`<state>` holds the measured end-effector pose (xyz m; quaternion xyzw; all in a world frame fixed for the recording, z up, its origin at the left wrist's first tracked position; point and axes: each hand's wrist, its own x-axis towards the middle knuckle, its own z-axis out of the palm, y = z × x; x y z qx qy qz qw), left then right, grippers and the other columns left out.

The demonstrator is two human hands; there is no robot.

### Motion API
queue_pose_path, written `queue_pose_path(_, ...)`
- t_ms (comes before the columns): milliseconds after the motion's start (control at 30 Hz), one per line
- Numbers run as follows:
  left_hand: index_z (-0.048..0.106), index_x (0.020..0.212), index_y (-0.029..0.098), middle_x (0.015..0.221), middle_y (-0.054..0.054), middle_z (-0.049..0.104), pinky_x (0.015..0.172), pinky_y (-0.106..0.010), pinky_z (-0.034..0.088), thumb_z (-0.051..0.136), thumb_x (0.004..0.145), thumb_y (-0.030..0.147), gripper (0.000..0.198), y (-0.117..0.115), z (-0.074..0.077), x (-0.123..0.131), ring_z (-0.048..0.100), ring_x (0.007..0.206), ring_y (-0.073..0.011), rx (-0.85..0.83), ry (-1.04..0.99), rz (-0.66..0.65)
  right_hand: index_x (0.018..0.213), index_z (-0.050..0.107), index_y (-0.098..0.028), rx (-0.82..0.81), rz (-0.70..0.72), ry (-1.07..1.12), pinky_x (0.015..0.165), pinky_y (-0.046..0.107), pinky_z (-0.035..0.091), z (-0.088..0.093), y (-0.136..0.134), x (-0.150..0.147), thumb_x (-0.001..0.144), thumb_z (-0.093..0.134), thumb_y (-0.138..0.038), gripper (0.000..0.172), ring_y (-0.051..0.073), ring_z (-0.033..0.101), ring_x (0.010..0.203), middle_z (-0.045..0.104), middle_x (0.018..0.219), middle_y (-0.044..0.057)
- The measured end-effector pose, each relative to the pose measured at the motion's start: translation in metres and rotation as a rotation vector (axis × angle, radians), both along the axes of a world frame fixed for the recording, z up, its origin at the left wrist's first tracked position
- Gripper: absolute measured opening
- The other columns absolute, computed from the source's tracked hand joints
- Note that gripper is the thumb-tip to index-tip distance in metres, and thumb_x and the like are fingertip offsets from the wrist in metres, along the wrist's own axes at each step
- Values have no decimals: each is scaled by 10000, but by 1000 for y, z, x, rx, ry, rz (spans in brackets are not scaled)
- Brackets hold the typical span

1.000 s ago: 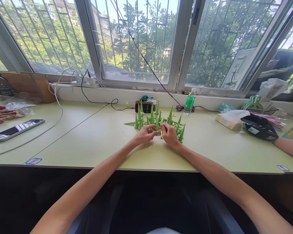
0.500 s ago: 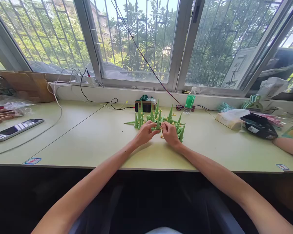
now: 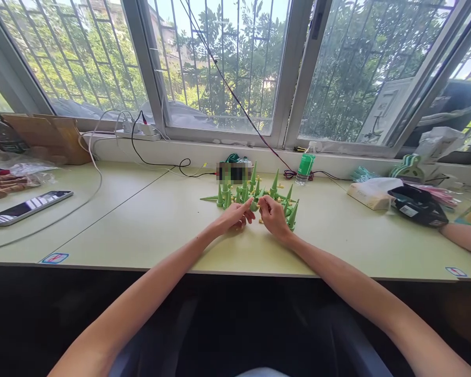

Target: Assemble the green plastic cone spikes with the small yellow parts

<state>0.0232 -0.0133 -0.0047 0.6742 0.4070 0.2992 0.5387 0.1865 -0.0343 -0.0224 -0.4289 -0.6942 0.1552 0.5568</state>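
My left hand point(image 3: 235, 215) is closed on a green cone-shaped piece point(image 3: 254, 206), with its thumb along the top and its fingers curled below. The piece is tilted, and its tip is hard to make out. Close on its right, my right hand point(image 3: 273, 214) pinches a small yellow piece point(image 3: 259, 206) against the green one; the fingers hide most of it. Just behind both hands stand several upright green spiked cones point(image 3: 275, 183) with small yellow pegs point(image 3: 281, 186) among them. One green cone point(image 3: 209, 198) lies on its side at the left of the group.
A dark device point(image 3: 235, 172), partly blurred, stands behind the cones. Further right are a green-labelled bottle point(image 3: 305, 166), a tissue box point(image 3: 367, 195) and a black bag point(image 3: 416, 205), near another person's arm point(image 3: 465, 236). A phone point(image 3: 29, 208) and white cable point(image 3: 96, 180) lie left.
My left hand has rolled over and dropped slightly. The green piece in it has gone from upright to tilted. My right hand stays almost in place, still pinching.
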Motion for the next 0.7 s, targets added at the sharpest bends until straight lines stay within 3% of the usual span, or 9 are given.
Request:
queue_pose_path(267,666,743,97,759,-79,626,397,-199,291,582,740,700,610,0,0,-3,443,468,-55,-8,-114,-50,714,436,-208,8,-9,-10,529,239,314,1,1,0,964,362,-461,364,109,383,509,442,566,-36)
queue_pose_path(467,593,683,138,487,29,467,425,-204,306,657,741,601,471,-2,0,-5,411,429,-65,181,-91,-48,719,435,-211,-21,1,-7,521,242,313,3,-1,0,964,358,-465,362,109,379,488,437,554,-39)
queue_pose_path(700,515,723,163,465,65,417,418,-191,254,713,726,504,394,-8,4,-2,368,412,-53,354,-41,42,698,420,-211,8,-9,5,509,248,312,1,0,0,965,361,-456,367,108,395,473,461,558,-29)
